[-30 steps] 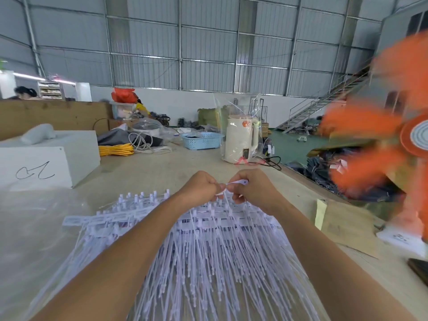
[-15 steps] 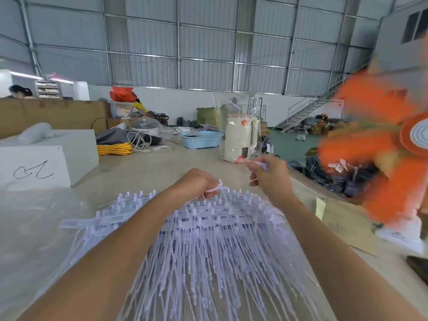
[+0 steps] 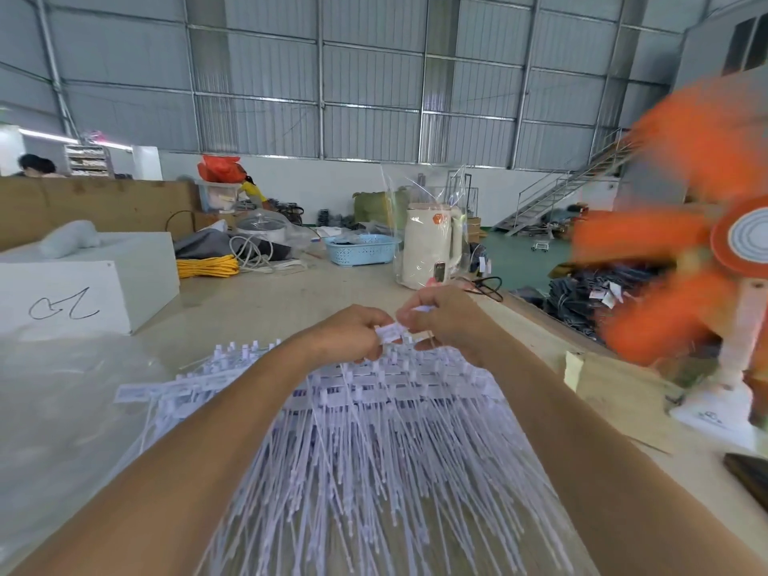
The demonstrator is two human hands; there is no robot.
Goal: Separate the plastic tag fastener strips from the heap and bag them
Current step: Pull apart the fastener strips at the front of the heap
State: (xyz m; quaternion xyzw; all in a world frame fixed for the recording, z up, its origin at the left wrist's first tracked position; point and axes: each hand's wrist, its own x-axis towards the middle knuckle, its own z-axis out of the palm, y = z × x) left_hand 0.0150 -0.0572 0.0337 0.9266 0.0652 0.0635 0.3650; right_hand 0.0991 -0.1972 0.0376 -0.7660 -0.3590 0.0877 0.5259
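The heap of tag fastener strips (image 3: 374, 430) lay fanned on the desk (image 3: 291, 301), heads at the far edge, probably so 1 strip could be picked off the top. Both hands met there: the left hand (image 3: 353, 332) and the right hand (image 3: 444, 315) pinched the strip end (image 3: 390, 332). The white box (image 3: 83, 284) carried a handwritten scrawl I could not read. The bag was not identifiable.

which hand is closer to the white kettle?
Right. The right hand sits just below and in front of the white kettle; the left hand is further left, over the fastener heap.
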